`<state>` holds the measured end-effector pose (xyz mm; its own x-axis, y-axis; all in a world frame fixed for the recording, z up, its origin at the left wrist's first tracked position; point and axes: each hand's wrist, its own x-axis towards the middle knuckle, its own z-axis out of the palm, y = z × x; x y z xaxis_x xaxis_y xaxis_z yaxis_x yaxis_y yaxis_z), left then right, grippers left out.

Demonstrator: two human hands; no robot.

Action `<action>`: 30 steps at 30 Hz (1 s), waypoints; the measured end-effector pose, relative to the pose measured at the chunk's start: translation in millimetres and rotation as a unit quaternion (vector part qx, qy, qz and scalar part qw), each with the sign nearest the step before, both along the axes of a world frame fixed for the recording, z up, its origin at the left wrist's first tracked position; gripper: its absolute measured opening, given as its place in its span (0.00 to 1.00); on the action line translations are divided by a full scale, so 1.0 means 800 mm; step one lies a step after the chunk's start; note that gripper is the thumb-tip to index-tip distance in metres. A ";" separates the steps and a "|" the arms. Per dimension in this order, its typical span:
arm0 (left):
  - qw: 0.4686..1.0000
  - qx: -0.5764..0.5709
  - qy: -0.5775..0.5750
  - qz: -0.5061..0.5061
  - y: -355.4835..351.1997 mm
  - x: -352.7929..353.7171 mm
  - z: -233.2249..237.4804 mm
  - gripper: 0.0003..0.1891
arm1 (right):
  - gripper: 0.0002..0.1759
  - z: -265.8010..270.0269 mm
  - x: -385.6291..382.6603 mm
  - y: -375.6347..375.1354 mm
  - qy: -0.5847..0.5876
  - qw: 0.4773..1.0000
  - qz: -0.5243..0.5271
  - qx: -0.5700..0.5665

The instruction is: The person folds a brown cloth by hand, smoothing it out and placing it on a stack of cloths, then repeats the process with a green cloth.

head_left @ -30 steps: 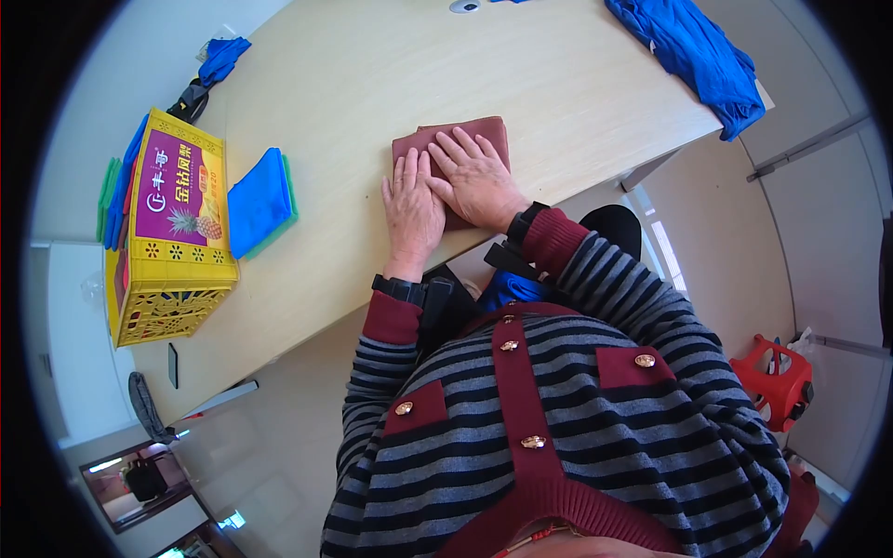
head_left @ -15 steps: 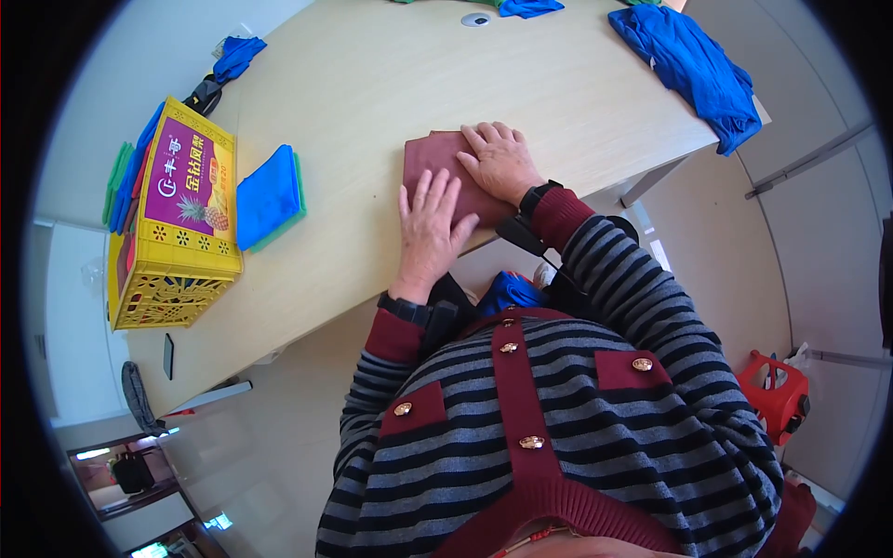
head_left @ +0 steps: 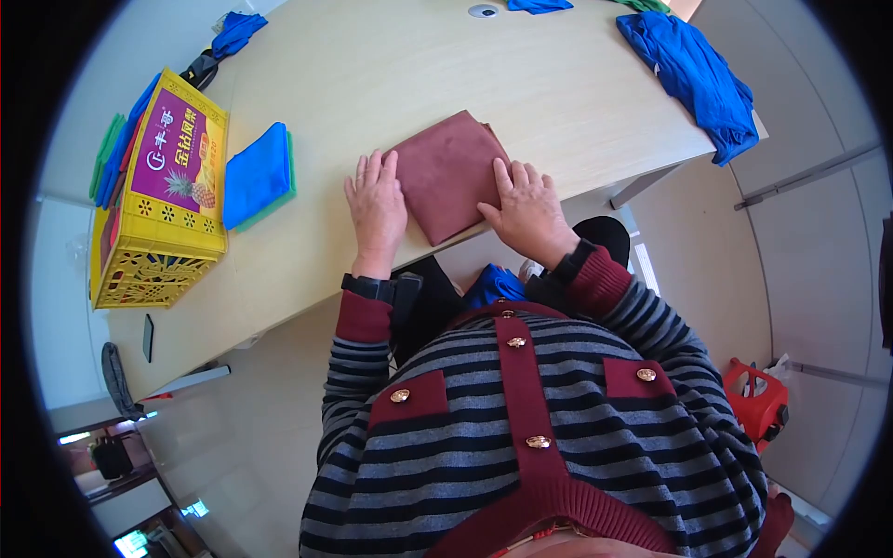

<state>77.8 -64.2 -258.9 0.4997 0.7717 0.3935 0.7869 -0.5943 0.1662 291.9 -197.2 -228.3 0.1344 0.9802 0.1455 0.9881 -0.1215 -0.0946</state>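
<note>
A folded dark red cloth lies flat near the front edge of the light wooden table, turned at an angle. My left hand rests at the cloth's left side, its fingertips by the upper left edge and its fingers spread a little. On the right side, my right hand touches the cloth's edge with its thumb and fingertips, fingers apart. Neither hand grips the cloth. To the left lies a folded blue cloth with a green one under it.
A yellow crate holding folded cloths stands at the left. A crumpled blue cloth hangs over the table's right edge. A dark phone-like object lies at the lower left. A red plastic item is on the floor at right.
The red cloth has turned and now shows a wider face. My hands have moved off its top to its two sides, farther apart. The view has shifted slightly.
</note>
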 end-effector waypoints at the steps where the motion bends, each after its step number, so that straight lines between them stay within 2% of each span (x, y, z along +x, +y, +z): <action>1: 0.999 -0.018 -0.032 0.002 -0.009 0.008 0.003 0.25 | 0.38 0.012 -0.002 -0.003 -0.013 0.999 0.004 -0.046; 4: 0.997 -0.041 -0.064 0.002 -0.023 0.020 -0.004 0.26 | 0.37 0.060 -0.006 0.016 -0.010 0.995 -0.001 -0.104; 6: 0.997 -0.042 -0.069 -0.012 -0.026 0.028 -0.012 0.27 | 0.37 0.058 -0.006 0.037 -0.008 0.991 -0.009 -0.132; 7: 0.997 -0.043 -0.068 -0.015 -0.026 0.031 -0.016 0.27 | 0.36 0.042 -0.007 0.052 0.028 0.997 0.072 -0.002; 8: 0.997 -0.036 -0.062 -0.017 -0.026 0.033 -0.020 0.28 | 0.35 0.029 -0.012 0.063 0.062 0.978 0.151 0.128; 12: 0.999 -0.030 -0.037 -0.022 -0.023 0.035 -0.027 0.30 | 0.35 -0.009 -0.040 0.101 0.129 0.966 0.192 0.115; 18: 0.998 -0.056 0.034 -0.016 -0.023 0.037 -0.026 0.32 | 0.36 -0.032 -0.036 0.103 0.095 0.980 0.155 0.083; 27: 0.996 -0.089 0.030 -0.013 -0.018 0.040 -0.015 0.32 | 0.33 -0.038 -0.019 0.109 0.078 0.985 0.108 0.105; 30: 0.997 -0.068 0.030 -0.020 -0.018 0.040 -0.020 0.33 | 0.32 -0.040 -0.014 0.105 0.066 0.987 0.105 0.102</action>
<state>110.0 -78.6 -274.7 0.5513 0.7947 0.2540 0.7738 -0.6009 0.2004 280.4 -113.2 -260.6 -0.0376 0.9406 0.3374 0.9667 0.1198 -0.2262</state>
